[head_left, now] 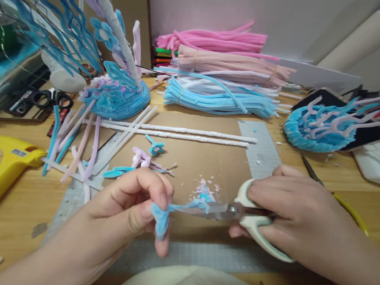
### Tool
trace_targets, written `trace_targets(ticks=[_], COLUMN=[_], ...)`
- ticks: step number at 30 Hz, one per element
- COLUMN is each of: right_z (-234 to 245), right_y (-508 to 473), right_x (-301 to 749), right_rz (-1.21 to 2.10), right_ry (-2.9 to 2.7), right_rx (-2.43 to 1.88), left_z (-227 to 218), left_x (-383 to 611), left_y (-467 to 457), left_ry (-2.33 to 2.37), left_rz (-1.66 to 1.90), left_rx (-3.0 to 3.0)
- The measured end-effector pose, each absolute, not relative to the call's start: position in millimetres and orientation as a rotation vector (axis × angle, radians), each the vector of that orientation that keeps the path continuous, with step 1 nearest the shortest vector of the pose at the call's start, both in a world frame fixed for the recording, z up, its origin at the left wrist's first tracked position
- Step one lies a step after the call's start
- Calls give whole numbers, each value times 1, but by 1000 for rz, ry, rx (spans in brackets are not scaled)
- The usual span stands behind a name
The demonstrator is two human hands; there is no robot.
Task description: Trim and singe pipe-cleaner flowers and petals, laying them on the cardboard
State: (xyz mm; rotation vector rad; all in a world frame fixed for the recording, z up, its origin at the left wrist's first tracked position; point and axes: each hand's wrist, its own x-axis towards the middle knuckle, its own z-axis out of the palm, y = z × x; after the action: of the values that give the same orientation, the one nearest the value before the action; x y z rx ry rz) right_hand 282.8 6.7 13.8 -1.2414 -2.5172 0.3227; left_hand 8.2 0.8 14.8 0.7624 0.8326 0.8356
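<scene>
My left hand [139, 204] pinches a light-blue fuzzy pipe cleaner piece [160, 221] between thumb and forefinger. A thin strand of it runs to the right along the scissor blades. In my right hand [296, 212] are scissors [233, 211] with pale green handles, their blades pointing left at the strand. Fluffy blue and pink clippings [204, 189] lie just behind the blades on a brown cardboard sheet [221, 158]. Also on the cardboard are a small blue flower [156, 148], a lilac flower piece [140, 157] and a blue leaf shape [118, 172].
A yellow glue gun [7, 163] lies at the left, near loose pipe cleaners [94, 148]. Bundles of blue pipe cleaners [219, 98] and pink ones [214, 41] are stacked at the back. A blue fuzzy dish shape [319, 126] rests at the right, by a phone [368, 134].
</scene>
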Motion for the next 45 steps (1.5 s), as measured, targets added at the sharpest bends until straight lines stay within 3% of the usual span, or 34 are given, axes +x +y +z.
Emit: trace_targets(ticks=[45], right_z=[18], right_y=[7], right_x=[283], right_rz=[394], right_ry=[-2523], right_rx=[-1229], left_z=[13], left_x=[3], left_y=[1], left_ry=[767], left_rz=[738], left_rx=[626])
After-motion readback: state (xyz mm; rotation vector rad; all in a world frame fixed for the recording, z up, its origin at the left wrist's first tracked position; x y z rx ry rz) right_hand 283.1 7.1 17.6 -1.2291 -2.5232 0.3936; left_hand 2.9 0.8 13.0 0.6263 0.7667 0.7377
